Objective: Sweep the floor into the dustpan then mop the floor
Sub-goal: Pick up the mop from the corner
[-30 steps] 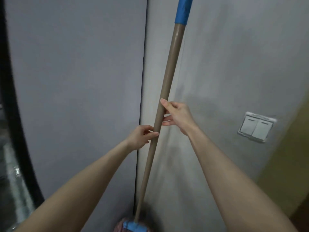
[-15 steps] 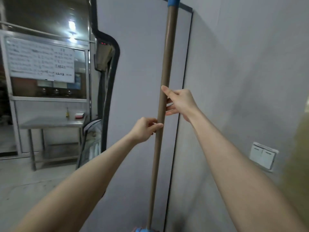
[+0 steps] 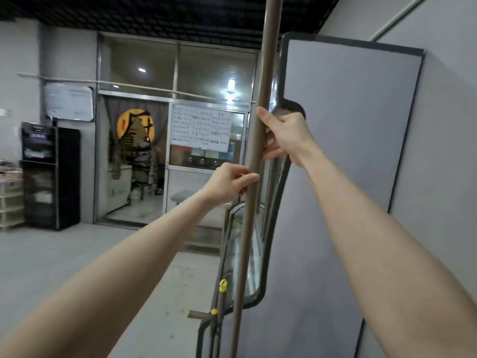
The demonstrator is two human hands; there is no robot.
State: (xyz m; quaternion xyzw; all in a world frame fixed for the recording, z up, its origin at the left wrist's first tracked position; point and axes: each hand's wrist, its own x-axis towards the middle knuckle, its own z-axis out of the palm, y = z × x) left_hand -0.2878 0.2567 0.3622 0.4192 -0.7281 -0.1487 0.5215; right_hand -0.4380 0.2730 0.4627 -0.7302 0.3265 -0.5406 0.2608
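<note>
Whiteboard (image 3: 201,127) handwriting too blurred to read, brown pole (image 3: 267,73) upright beside grey panel (image 3: 335,177), left hand (image 3: 229,183) curled round it, right hand (image 3: 286,135) gripping higher, black cabinet (image 3: 49,177) far left.

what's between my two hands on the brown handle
Nothing but a short bare stretch of the brown handle, seen in the head view: the left hand grips it lower, the right hand higher.
</note>
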